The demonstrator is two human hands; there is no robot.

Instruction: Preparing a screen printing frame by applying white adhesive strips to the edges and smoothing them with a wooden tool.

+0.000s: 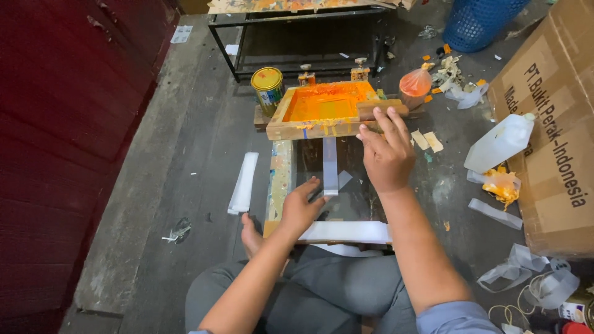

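A wooden printing frame [322, 114] thick with orange ink sits tilted up; a white strip [330, 166] lies flat beneath it.

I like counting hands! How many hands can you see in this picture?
2. The left hand rests on the printing board, fingertips by a white strip. The right hand reaches up to the wooden screen frame full of orange ink. No other hands show.

tin [267, 86] left of frame [322, 111], jug [499, 143] right
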